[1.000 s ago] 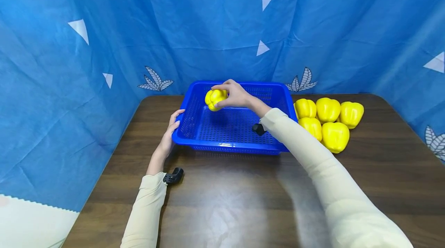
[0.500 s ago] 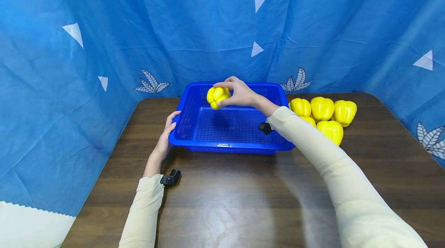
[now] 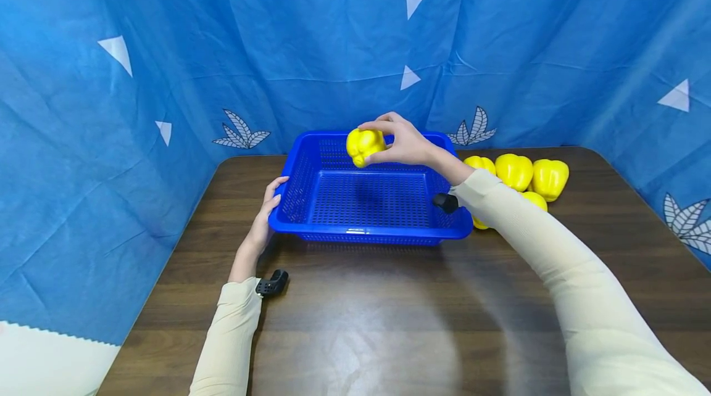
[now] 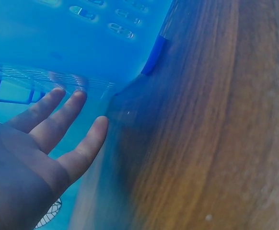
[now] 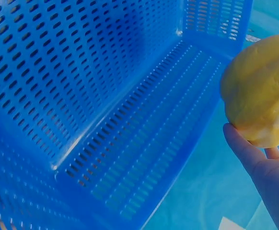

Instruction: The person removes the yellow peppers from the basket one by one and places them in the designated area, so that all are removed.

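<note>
My right hand [image 3: 404,143] holds a yellow bell pepper [image 3: 365,145] by its sides between thumb and fingers, raised over the blue plastic basket [image 3: 366,233]. In the right wrist view the pepper [image 5: 261,91] is at the right, fingers around its lower side, with the perforated basket wall [image 5: 82,62] at the left. My left hand [image 3: 262,220] grips the basket's left rim; in the left wrist view several fingers reach to the basket's outer side, and the thumb is out of sight. The visible floor of the basket bears only a shadow.
Several yellow bell peppers [image 3: 513,172] lie grouped on the brown wooden table [image 3: 355,309] right of the basket, some partly hidden by my right forearm. Behind the table hangs a blue curtain [image 3: 333,32] with white patterns.
My right hand has moved right and slightly up with the bell pepper. My left hand stays at the basket rim. The head view has shifted slightly.
</note>
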